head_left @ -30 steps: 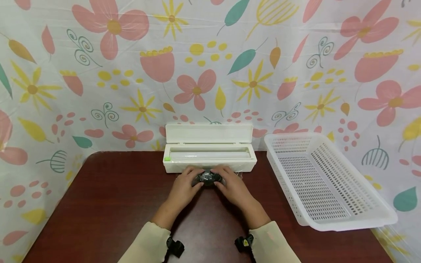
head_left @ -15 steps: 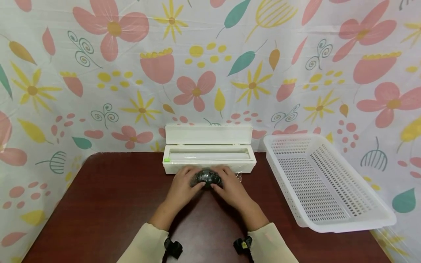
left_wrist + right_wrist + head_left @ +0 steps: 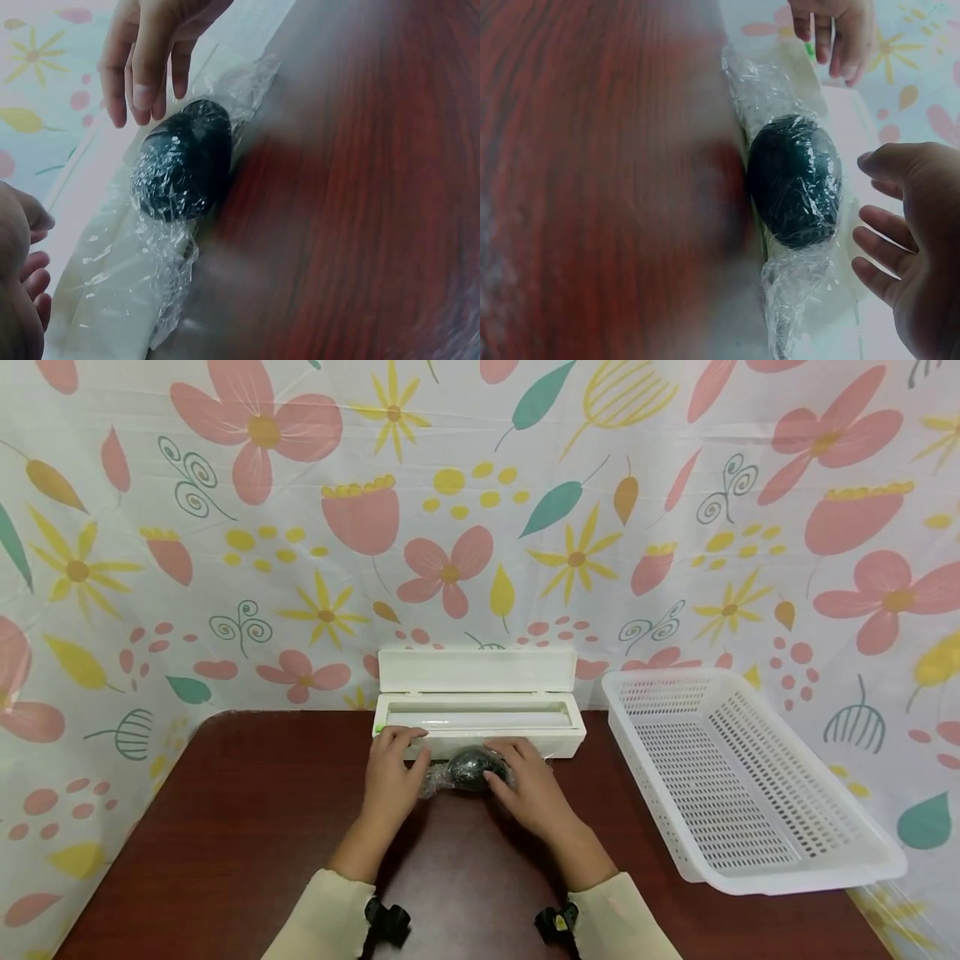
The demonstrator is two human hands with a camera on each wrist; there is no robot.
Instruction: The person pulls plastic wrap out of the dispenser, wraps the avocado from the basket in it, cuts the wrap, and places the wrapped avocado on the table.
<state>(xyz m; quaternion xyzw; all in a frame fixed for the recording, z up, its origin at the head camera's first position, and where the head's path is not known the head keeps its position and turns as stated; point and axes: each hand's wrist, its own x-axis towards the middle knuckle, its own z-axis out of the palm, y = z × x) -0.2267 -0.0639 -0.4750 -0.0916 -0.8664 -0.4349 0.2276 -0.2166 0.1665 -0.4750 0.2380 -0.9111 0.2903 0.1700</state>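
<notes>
A dark, smooth egg-shaped thing (image 3: 471,770) wrapped in clear cling film (image 3: 174,277) sits at the front of the white cling film box. Crumpled film tails stick out from both its ends. My left hand (image 3: 392,772) hovers left of it, fingers relaxed and holding nothing, over the box's front left. On the other side, my right hand (image 3: 531,781) is beside the wrapped thing with loosely bent fingers. In the right wrist view a gap shows between those fingers and the dark thing (image 3: 795,184). The film box (image 3: 480,745) has its lid raised and a roll (image 3: 480,719) inside.
To the right stands a white perforated plastic basket (image 3: 720,777), near the table's right edge. A brown wooden table (image 3: 247,827) lies under everything. Behind it hangs a flower-patterned cloth (image 3: 450,485).
Both hands were holding the wrapped thing at its ends. My left hand has let go and moved left, uncovering a film tail. The right hand has loosened and stays close.
</notes>
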